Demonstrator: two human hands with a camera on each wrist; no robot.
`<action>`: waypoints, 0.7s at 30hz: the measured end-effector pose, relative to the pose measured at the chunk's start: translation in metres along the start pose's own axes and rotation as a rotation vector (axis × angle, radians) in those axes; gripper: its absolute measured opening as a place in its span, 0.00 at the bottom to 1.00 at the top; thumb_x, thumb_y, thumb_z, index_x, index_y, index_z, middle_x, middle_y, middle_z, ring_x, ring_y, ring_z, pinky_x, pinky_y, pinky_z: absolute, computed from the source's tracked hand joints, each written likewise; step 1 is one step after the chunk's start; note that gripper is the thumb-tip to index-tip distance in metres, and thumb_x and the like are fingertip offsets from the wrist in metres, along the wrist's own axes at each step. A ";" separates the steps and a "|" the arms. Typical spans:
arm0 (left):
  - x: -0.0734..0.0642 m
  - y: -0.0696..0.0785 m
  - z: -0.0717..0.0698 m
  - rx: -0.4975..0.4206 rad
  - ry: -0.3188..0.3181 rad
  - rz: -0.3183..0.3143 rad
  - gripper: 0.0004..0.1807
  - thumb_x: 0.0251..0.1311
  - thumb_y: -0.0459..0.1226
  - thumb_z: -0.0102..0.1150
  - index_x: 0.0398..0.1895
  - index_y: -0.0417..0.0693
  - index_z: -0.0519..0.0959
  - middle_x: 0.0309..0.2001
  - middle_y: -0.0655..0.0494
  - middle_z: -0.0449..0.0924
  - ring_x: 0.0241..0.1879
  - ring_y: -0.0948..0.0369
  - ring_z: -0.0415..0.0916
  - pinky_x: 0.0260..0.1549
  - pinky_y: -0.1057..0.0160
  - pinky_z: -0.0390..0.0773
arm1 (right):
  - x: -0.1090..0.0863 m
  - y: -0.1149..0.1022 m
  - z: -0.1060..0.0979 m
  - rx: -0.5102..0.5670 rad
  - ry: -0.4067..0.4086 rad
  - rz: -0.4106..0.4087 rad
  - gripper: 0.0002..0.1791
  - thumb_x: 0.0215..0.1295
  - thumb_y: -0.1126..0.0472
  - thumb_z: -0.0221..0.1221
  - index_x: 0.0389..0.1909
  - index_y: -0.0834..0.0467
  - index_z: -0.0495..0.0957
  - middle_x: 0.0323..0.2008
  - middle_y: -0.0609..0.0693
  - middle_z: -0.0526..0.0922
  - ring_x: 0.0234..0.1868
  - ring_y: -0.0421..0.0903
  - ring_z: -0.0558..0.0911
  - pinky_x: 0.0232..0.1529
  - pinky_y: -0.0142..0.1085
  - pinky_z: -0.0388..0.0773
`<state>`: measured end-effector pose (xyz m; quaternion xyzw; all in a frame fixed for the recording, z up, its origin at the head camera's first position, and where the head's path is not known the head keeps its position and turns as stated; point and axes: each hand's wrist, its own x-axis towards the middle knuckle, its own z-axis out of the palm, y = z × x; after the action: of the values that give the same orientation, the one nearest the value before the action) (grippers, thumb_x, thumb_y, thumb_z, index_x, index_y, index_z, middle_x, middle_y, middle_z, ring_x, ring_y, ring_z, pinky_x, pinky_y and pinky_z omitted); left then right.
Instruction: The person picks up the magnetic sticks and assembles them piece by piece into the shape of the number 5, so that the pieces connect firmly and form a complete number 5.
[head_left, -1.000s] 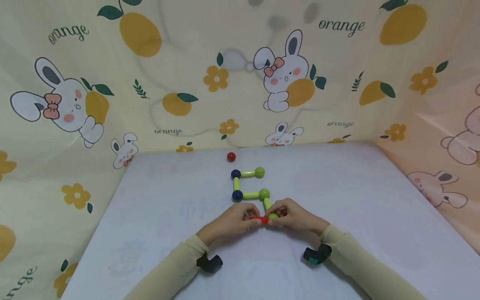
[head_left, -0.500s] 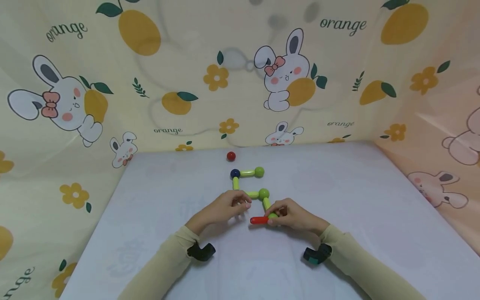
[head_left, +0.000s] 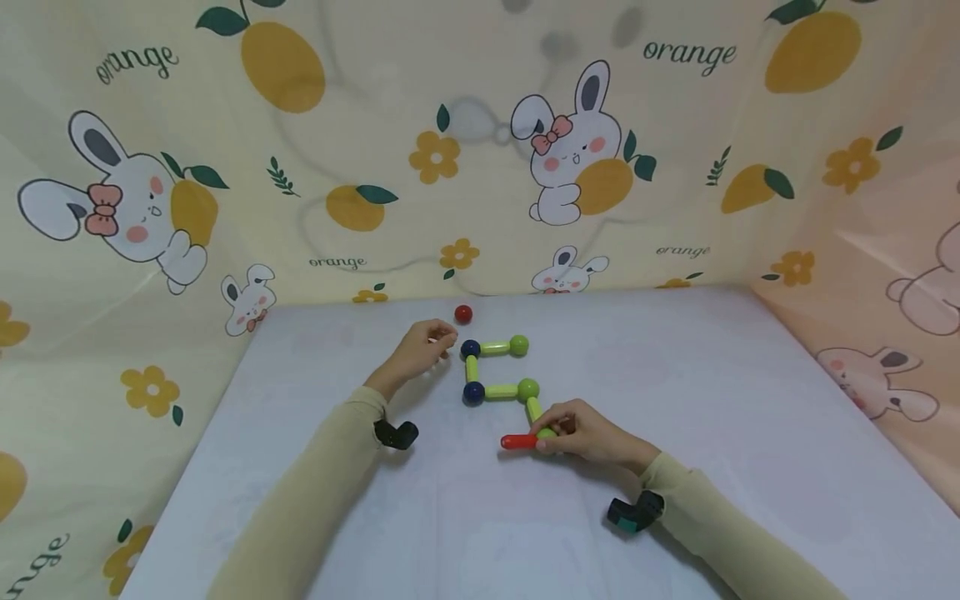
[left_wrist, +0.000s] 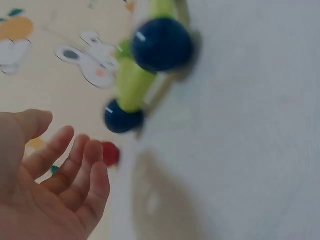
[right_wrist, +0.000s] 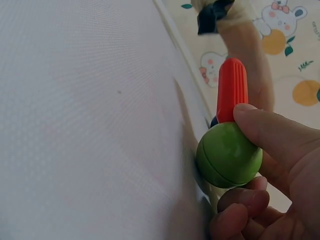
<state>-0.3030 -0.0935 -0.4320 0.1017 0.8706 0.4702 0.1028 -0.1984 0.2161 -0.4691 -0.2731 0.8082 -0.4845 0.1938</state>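
Note:
My right hand [head_left: 588, 433] pinches the near green ball [right_wrist: 229, 155] of a ball-and-stick chain, the thumb also touching the base of the red stick [head_left: 519, 442] that juts left from it. From there the chain runs back through a yellow-green stick to a second green ball [head_left: 528, 389], then to two dark blue balls [head_left: 473, 393] and a far green ball [head_left: 519, 345]. Fingers loosely bent, my left hand [head_left: 423, 348] hovers left of the far blue ball [head_left: 470, 348] and holds nothing. Just beyond its fingertips lies a loose red ball [head_left: 463, 314].
The chain lies on a white-covered table [head_left: 675, 375]. Behind its far edge hangs a patterned cloth [head_left: 480, 192] with rabbits and fruit. A dark wrist camera [head_left: 635, 511] sits under each forearm.
My left hand has let go of the red stick and moved away and to the left, toward the red ball. My right hand has stayed in place on the green ball.

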 end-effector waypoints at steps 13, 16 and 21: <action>0.038 -0.015 0.017 0.100 0.059 -0.082 0.24 0.73 0.40 0.49 0.70 0.45 0.67 0.68 0.38 0.67 0.67 0.45 0.68 0.69 0.46 0.68 | -0.002 0.003 0.003 0.009 0.010 -0.009 0.12 0.64 0.62 0.68 0.46 0.62 0.86 0.33 0.47 0.78 0.28 0.37 0.68 0.31 0.28 0.65; 0.043 -0.012 0.021 0.174 0.038 -0.069 0.29 0.73 0.41 0.49 0.75 0.48 0.62 0.73 0.38 0.61 0.73 0.45 0.61 0.73 0.45 0.62 | -0.003 0.003 0.004 0.006 0.007 -0.014 0.12 0.64 0.62 0.68 0.46 0.62 0.86 0.33 0.47 0.79 0.29 0.37 0.68 0.31 0.28 0.65; 0.051 -0.005 0.018 0.266 -0.011 -0.001 0.33 0.73 0.41 0.49 0.80 0.52 0.56 0.78 0.36 0.52 0.78 0.43 0.52 0.77 0.44 0.54 | -0.001 0.002 0.002 -0.006 0.009 -0.004 0.12 0.64 0.61 0.68 0.47 0.60 0.86 0.32 0.45 0.77 0.29 0.37 0.68 0.31 0.28 0.65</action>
<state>-0.3475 -0.0674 -0.4501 0.1165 0.9248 0.3498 0.0936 -0.1966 0.2160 -0.4717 -0.2730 0.8099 -0.4838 0.1883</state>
